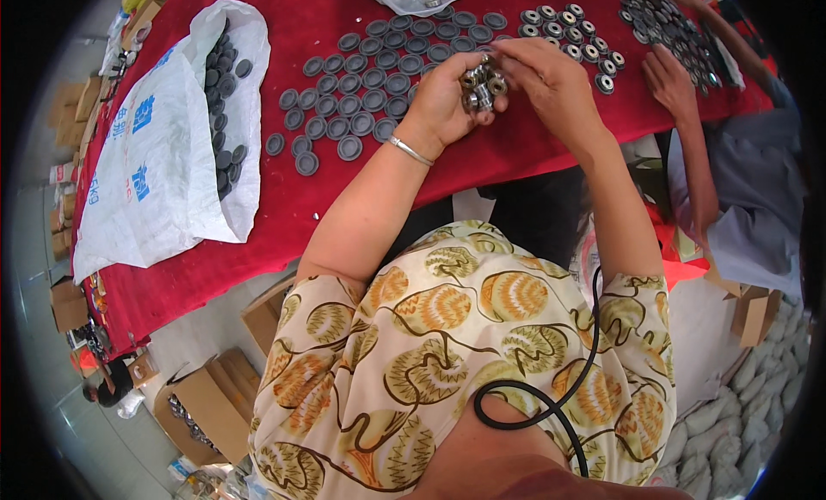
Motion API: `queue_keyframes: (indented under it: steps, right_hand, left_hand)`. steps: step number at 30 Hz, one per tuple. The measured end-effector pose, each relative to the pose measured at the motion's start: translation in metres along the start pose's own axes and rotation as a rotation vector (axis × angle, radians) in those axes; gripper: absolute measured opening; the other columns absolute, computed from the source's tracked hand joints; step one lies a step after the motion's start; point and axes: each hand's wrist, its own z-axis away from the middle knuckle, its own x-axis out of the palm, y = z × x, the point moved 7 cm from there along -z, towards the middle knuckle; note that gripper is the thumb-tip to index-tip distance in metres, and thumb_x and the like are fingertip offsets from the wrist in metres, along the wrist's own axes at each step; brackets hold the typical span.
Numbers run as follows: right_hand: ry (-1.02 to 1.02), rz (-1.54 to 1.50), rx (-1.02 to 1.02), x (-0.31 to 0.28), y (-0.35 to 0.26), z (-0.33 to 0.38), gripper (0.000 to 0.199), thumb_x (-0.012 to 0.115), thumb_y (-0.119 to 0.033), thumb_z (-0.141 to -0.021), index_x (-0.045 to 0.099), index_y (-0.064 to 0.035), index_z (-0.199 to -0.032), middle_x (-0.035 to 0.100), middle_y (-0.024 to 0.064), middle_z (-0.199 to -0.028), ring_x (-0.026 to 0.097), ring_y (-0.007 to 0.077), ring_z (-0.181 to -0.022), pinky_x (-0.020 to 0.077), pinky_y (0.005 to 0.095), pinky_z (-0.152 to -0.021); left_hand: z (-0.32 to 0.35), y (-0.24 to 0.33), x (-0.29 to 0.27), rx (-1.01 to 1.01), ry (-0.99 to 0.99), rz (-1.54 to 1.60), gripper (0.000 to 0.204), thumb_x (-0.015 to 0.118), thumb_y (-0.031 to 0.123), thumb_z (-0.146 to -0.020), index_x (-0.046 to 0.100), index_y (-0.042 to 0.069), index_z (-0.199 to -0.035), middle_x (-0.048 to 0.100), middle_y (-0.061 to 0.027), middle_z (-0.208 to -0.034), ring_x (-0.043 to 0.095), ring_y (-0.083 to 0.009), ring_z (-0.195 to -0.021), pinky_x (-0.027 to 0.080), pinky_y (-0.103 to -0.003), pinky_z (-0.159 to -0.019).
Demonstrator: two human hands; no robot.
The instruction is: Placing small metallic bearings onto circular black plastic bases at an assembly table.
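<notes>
- Red-covered desk [305,22] bears grey discs [373,101].
- Left hand [446,97], nearer the discs, cups metal rings [483,85].
- Right hand [552,77] curls at their right; I can't say if it's pinching one.

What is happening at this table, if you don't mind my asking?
A person holds a cluster of small metal parts in the cupped left hand, with the right hand close beside them; contact is hard to tell. Ahead on the red cloth lie loose rows of grey discs, and farther right a smaller group of discs with metal centres. An open white bag to the left holds more grey discs. At the far right, a co-worker's hand is beside another spread of dark pieces.
</notes>
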Motion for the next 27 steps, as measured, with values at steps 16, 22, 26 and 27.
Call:
queue_keyframes:
  steps: [16, 22, 26, 27]
  right_hand:
    - [-0.237, 0.148, 0.337, 0.001, 0.115, -0.044, 0.025, 0.066, -0.021, -0.097, 0.075, -0.0069, -0.114, 0.075, 0.013, -0.103, 0.071, 0.0245, -0.093, 0.0537, 0.0351, -0.083]
    - [-0.307, 0.33, 0.292, 0.016, 0.106, -0.044, 0.025, 0.065, -0.023, -0.096, 0.076, -0.0125, -0.115, 0.075, 0.0124, -0.104, 0.072, 0.0309, -0.097, 0.054, 0.0398, -0.086]
    - [-0.342, 0.325, 0.303, 0.015, 0.102, -0.044, 0.025, 0.067, -0.025, -0.095, 0.077, -0.0144, -0.115, 0.076, 0.0125, -0.103, 0.072, 0.0315, -0.099, 0.0543, 0.0406, -0.086]
    - [-0.346, 0.328, 0.305, 0.015, 0.102, -0.044, 0.025, 0.067, -0.025, -0.094, 0.076, -0.0144, -0.115, 0.076, 0.0126, -0.103, 0.072, 0.0315, -0.098, 0.0544, 0.0407, -0.086]
  left_hand:
    - [0.009, 0.01, -0.002, 0.041, 0.192, 0.028, 0.046, 0.045, 0.032, -0.105, 0.059, -0.004, -0.13, 0.067, -0.0146, -0.1, 0.063, -0.0201, -0.075, 0.046, -0.023, -0.047]
    - [0.011, 0.009, 0.001, 0.039, 0.179, 0.031, 0.047, 0.044, 0.032, -0.106, 0.059, -0.004, -0.131, 0.067, -0.0146, -0.101, 0.063, -0.0204, -0.076, 0.047, -0.023, -0.048]
    - [0.012, 0.008, 0.002, 0.022, 0.186, 0.049, 0.047, 0.044, 0.033, -0.106, 0.058, -0.004, -0.132, 0.068, -0.0144, -0.101, 0.063, -0.0206, -0.077, 0.047, -0.023, -0.048]
    - [0.012, 0.009, 0.004, 0.028, 0.173, 0.046, 0.047, 0.044, 0.033, -0.106, 0.058, -0.004, -0.132, 0.068, -0.0144, -0.101, 0.063, -0.0206, -0.077, 0.047, -0.023, -0.048]
